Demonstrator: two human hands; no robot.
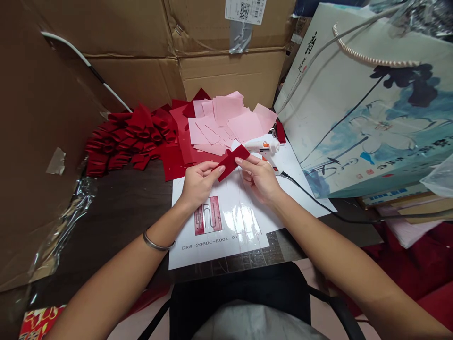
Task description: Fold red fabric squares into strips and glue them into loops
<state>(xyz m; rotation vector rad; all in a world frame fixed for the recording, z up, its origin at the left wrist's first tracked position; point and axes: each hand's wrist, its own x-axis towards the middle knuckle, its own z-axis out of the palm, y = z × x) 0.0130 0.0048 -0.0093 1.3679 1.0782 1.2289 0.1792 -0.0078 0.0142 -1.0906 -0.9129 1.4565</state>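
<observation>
The left hand (197,185) and right hand (262,180) pinch a red strip (230,163). Beyond the strip lie pink pieces (226,113); left, folded red pieces (141,119); right, a glue gun (263,146).

Around your left wrist, at 8 o'clock, you wear a slim metal bangle (154,244), silvery grey, smooth and rounded. Your left hand (200,185) and right hand (261,179) are bare, and so are your left forearm (116,274), at 8 o'clock, and right forearm (336,250), at 4. At 6 o'clock, black cloth (240,288) covers your lap, with plain, softly creased grey cloth (258,326) nearer your body.
</observation>
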